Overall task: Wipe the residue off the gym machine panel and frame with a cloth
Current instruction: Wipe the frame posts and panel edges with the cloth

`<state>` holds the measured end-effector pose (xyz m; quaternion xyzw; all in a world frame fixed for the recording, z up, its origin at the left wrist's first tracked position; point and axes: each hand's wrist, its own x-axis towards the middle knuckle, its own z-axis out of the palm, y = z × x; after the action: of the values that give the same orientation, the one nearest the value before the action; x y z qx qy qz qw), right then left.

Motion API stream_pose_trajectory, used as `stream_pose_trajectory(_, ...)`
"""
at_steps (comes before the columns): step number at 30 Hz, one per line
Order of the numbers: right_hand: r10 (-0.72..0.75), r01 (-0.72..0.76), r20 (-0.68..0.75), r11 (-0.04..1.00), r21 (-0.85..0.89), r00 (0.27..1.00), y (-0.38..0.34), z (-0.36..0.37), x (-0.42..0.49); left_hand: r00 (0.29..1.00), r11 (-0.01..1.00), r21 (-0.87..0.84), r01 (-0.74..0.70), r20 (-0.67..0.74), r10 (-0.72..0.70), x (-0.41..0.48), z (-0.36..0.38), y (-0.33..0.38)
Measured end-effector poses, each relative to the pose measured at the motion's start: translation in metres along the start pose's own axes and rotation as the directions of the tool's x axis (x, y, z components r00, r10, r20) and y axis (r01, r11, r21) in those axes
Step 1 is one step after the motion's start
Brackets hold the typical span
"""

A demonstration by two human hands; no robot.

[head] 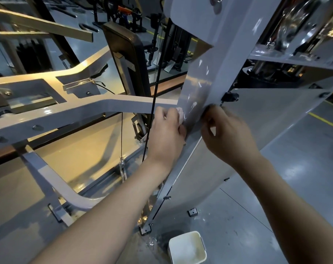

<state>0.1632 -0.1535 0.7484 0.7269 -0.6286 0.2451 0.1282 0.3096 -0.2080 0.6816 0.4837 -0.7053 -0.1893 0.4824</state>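
Against the left edge of the grey upright (215, 73) of the gym machine, the left hand (166, 134) grips a small pale pink cloth (180, 113), its fingers curled round the wad and pressing it to the metal. Only a bit of the cloth shows past the fingertips. White smears (194, 104) streak the face of the upright just beside the cloth, and more dot it higher up.

At the right edge of the same upright is the right hand (226, 134), where the upright meets the broad grey panel (266, 119). Its fingers are bent and the tips of thumb and forefinger come together on that edge, just below a black knob (231, 96). I cannot tell whether they pinch anything there; the spot is dark and blurred.

A grey crossbar (85, 111) runs from the left of the machine to the upright, ending close above the left hand. A thin black cable (154, 96) hangs in front of it, passing just left of that hand. Behind stands a dark padded backrest (127, 50).

On the grey floor (305, 168), near the foot of the upright, sits a white tub (187, 248) with something pale inside.
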Motion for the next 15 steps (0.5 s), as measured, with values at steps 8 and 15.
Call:
stream_pose_trajectory(8, -0.079, 0.079, 0.021, 0.997, 0.003, 0.997, 0.009, 0.0, 0.008, 0.998, 0.934, -0.355, -0.035, 0.034, 0.051, -0.009, -0.002, -0.033)
stream_pose_trajectory(15, -0.051, 0.05, -0.036, 0.999, -0.02, 0.998, 0.008, 0.008, 0.008, 0.988, 0.846, -0.522, 0.108, -0.036, -0.148, -0.016, 0.017, -0.019)
